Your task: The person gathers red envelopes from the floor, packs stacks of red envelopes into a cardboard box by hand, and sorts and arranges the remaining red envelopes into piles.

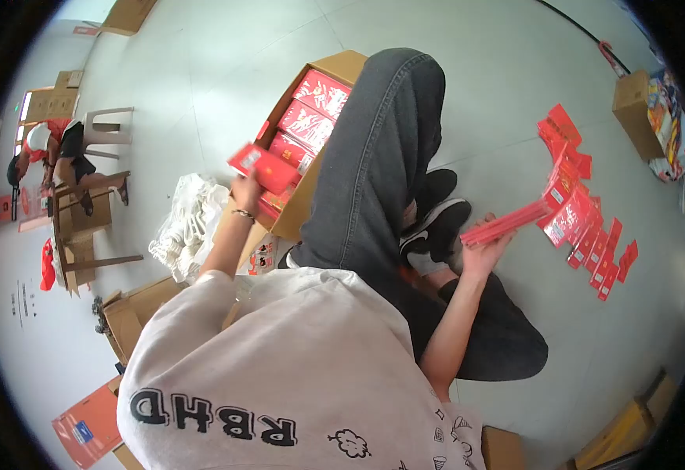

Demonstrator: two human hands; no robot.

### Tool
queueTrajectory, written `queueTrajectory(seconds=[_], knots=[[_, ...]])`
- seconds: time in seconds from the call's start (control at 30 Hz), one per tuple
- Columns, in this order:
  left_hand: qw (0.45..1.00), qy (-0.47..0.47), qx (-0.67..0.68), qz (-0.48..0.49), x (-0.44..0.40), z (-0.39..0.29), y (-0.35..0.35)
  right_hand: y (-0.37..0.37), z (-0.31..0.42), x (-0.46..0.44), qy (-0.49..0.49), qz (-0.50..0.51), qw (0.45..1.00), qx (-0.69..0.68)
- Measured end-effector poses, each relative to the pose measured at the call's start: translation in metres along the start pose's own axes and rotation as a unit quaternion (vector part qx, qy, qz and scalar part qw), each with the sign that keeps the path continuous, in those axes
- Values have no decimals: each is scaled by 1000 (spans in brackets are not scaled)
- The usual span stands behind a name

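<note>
My left hand [246, 192] grips a flat red packet [266, 166] with a white label, just above an open cardboard box [305, 205]. Inside the box are several stacks of red packets [321, 94], some under shiny clear film. Out to the other side, my right hand [485, 252] is closed around a thin stack of red envelopes [507, 223], seen nearly edge-on. Beyond that stack, many red envelopes [568, 215] with gold print lie fanned and overlapping on the floor.
White bundled bags [190, 223] lie by my left forearm, close to an opened carton [140, 313]. A stuffed cardboard box [639, 117] stands at the far right. My bent leg [374, 157] lies between both hands. Another person [64, 153] sits at a wooden table [64, 235] at far left.
</note>
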State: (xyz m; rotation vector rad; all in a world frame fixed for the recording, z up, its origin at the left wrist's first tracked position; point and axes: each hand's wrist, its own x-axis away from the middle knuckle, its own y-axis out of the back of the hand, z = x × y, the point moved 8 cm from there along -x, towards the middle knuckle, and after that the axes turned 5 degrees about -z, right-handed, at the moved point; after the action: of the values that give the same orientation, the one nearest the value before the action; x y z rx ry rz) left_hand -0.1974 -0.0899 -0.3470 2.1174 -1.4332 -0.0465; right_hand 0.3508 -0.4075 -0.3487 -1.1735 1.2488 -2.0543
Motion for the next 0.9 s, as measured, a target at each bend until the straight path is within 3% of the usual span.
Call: queueTrajectory(seconds=[0.03,0.07,0.17,0.23,0.3,0.4,0.47,0.5,0.57,0.63,0.7,0.73,0.77,0.83,0.9], knots=[[999,-23,46,-11,1,30,-4,2,1,2,12,-7,1000,5],[998,33,56,19,-2,60,-13,5,2,3,25,-15,1000,12],[990,91,-90,61,12,61,-41,4,-5,7,-3,23,999,-25],[964,-9,-246,96,3,46,-59,-4,-6,9,-7,20,1000,-10],[898,-157,-401,93,-19,35,-80,-14,-11,5,-8,21,1000,0],[894,-112,-421,108,-12,-5,-94,-11,-18,7,-11,-6,1000,-5],[860,-218,-455,76,6,-52,-104,-10,-21,5,-11,4,999,39],[880,-273,-383,70,23,-85,-109,-10,-23,4,-10,5,999,42],[906,-332,-251,82,94,-164,-108,9,-26,11,4,-95,991,98],[919,-371,-102,82,171,-218,-102,14,-31,11,-16,-43,994,97],[876,-464,-64,118,248,-257,-101,15,-39,6,-39,-26,994,101],[836,-510,-58,191,282,-262,-109,12,-46,0,-85,104,989,56],[789,-553,-52,263,318,-264,-117,11,-46,2,-88,105,989,58],[818,-420,24,391,364,-263,-141,7,-45,9,-57,90,985,137],[784,-388,-14,484,392,-225,-168,12,-47,14,-55,51,983,169]])
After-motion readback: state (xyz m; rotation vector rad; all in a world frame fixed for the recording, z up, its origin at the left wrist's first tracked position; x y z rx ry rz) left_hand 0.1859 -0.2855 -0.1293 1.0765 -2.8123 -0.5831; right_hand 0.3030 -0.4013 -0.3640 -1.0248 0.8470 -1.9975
